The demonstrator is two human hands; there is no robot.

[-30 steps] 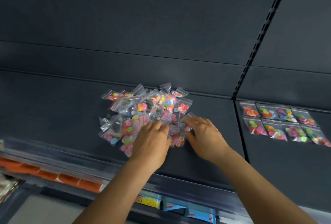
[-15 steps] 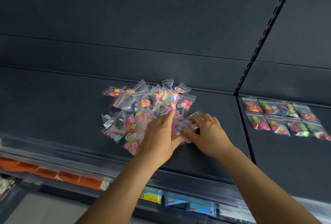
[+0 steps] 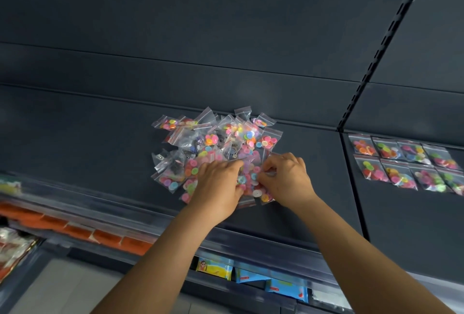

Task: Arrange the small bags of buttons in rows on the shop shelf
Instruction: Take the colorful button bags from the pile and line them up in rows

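1. Dark shelf [image 3: 75, 153] carries a loose pile of button bags [image 3: 213, 143], clear zip bags of mixed-colour buttons, heaped and overlapping near the shelf's middle.
2. Left hand [image 3: 217, 188] lies on the pile's near edge, fingers curled down into the bags; which bag it grips, can't tell.
3. Right hand [image 3: 286, 180] is just beside it, fingers bent and pinching a bag at the pile's near right corner.
4. Sorted bags [image 3: 406, 163] sit well apart on the right shelf section: two rows, side by side, flat.
5. Blue packets [image 3: 251, 276] on the shelf below.
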